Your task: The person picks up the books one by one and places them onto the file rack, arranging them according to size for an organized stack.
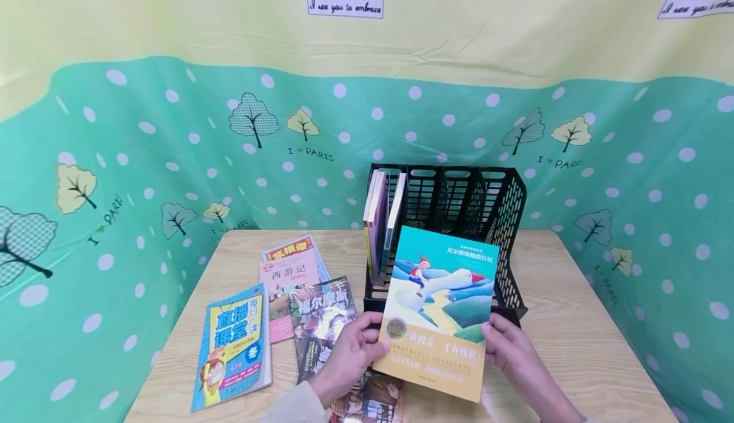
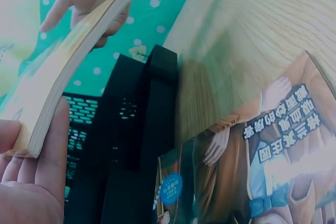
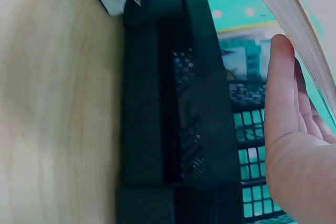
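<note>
Head view shows a teal-and-orange illustrated paperback book [image 1: 441, 308] tilted before a black slotted rack [image 1: 512, 235]; the left hand [image 1: 354, 357] pinches its left edge, thumb in front, while the right hand [image 1: 512, 348] holds its right edge, fingers behind.

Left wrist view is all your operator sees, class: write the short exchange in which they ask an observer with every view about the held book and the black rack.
Operator: What does the cover of the held book show? It is too slanted for me.
Observer: A small red-hatted figure on a large white bird.
Operator: Does the black rack contain anything?
Observer: Yes, the head view shows standing books in its leftmost compartment.
</note>
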